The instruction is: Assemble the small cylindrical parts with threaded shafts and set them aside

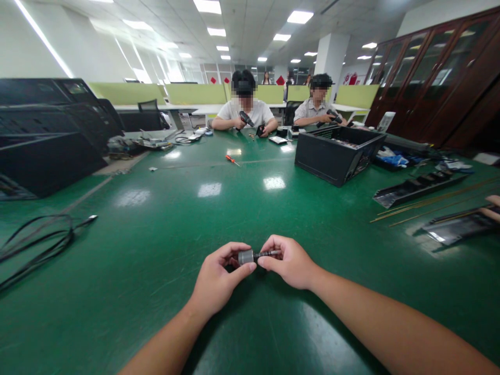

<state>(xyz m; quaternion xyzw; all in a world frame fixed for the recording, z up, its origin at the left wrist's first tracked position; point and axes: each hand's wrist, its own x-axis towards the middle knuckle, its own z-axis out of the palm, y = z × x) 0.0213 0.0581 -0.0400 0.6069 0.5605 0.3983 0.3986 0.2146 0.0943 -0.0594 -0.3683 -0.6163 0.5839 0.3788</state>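
Cylinder (245, 257) and rod (267, 253) are each partly covered by fingers: the cylinder's left end runs into shadow inside the left hand (217, 277), and the rod's far tip, lying against the right hand (292, 264), is hard to make out. Whether the two parts are joined is too small to tell. At the frame's left edge a cable (68, 237) is cut off; at the right edge only some fingers of another person's hand (492, 207) show. The rod points right from the cylinder, their shared long axis running crosswise, nearly level, its right end slightly higher. Both sit between the hands, over the near part of the green desk (167, 208). The left grip is closed around the cylinder, thumb nearest; the right grip pinches the rod between thumb and fingers.
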